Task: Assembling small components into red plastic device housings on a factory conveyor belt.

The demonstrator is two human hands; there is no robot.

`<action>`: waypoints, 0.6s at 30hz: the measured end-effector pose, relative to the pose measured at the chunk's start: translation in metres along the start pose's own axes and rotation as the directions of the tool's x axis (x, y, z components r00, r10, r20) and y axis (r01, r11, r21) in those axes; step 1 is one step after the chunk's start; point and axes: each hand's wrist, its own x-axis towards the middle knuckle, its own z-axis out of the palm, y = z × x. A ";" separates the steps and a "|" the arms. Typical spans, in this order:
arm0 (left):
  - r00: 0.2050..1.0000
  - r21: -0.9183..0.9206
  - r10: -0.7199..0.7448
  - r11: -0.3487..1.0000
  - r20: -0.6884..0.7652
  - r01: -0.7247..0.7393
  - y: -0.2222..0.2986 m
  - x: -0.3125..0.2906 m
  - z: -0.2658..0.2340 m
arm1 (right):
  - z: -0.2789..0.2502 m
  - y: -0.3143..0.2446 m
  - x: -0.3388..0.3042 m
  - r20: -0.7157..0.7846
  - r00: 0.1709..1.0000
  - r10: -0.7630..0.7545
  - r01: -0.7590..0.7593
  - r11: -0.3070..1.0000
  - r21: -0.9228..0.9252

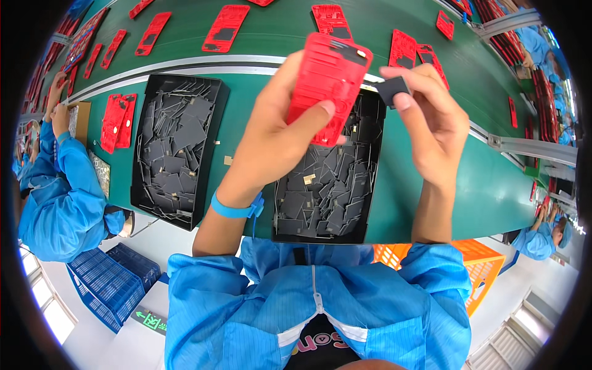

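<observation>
My left hand (271, 132) grips a red plastic phone-shaped tray (327, 83), its thumb pressed on the tray's ribbed inner face. A dark strip sits at the tray's upper end. To the right, my right hand (436, 120) pinches a small dark grey square pad (393, 91) between thumb and fingers, apart from the tray. Beneath both hands stands a black bin (279, 234) heaped with dark grey flat pieces (327, 191). A blue band circles my left wrist.
A second black bin (137, 185) of grey pieces stands at left, beside two red trays (117, 123). More red trays (226, 28) lie on the green belt (179, 43) beyond a metal rail. A co-worker (61, 191) works at far left. An orange crate (484, 268) stands below the table.
</observation>
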 end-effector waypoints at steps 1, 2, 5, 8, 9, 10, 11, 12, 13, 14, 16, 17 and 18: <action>0.998 -0.021 -0.060 0.998 0.013 0.060 0.003 -0.002 0.003 | -0.002 -0.001 -0.001 -0.046 0.998 -0.035 0.037 0.998 0.052; 0.993 0.080 -0.102 0.992 0.060 0.097 0.002 -0.003 0.002 | -0.003 -0.003 -0.001 -0.094 0.993 -0.067 0.076 0.992 0.101; 0.975 0.248 -0.137 0.964 0.178 0.090 -0.002 -0.003 0.000 | -0.001 -0.007 -0.002 -0.148 0.988 -0.038 0.065 0.980 0.186; 0.990 0.360 -0.005 0.932 0.140 -0.046 -0.012 0.001 -0.009 | -0.001 -0.003 -0.005 -0.141 0.990 -0.015 0.053 0.962 0.268; 0.979 0.432 0.156 0.880 0.130 -0.198 -0.016 0.002 -0.012 | -0.001 -0.002 -0.006 -0.111 0.994 0.003 0.032 0.950 0.309; 0.992 0.418 0.120 0.899 0.048 -0.129 -0.010 0.002 -0.009 | -0.001 -0.005 -0.006 -0.112 0.994 0.003 0.032 0.950 0.309; 0.992 0.419 0.120 0.899 0.048 -0.129 -0.002 0.002 -0.006 | 0.000 -0.010 -0.005 -0.142 0.987 0.074 -0.030 0.956 0.292; 0.997 0.365 0.068 0.929 -0.021 -0.055 0.005 0.001 -0.003 | 0.002 -0.014 -0.006 -0.174 0.974 0.144 -0.092 0.957 0.276; 0.996 0.307 0.013 0.952 -0.089 0.015 0.009 0.000 -0.002 | 0.004 -0.016 -0.007 -0.171 0.975 0.142 -0.090 0.956 0.278; 0.996 0.308 0.016 0.951 -0.093 0.013 0.008 0.000 -0.004 | 0.006 -0.017 -0.007 -0.173 0.971 0.163 -0.117 0.962 0.246; 0.992 0.331 0.091 0.942 -0.087 -0.057 0.004 0.003 -0.011 | 0.011 -0.019 -0.008 -0.172 0.963 0.206 -0.157 0.953 0.259; 0.992 0.331 0.093 0.942 -0.088 -0.058 0.003 0.003 -0.014 | 0.012 -0.015 -0.010 -0.123 0.978 0.166 -0.138 0.968 0.211; 0.989 0.315 0.135 0.943 -0.059 -0.110 0.001 0.004 -0.016 | 0.012 -0.010 -0.011 -0.072 0.989 0.129 -0.116 0.980 0.163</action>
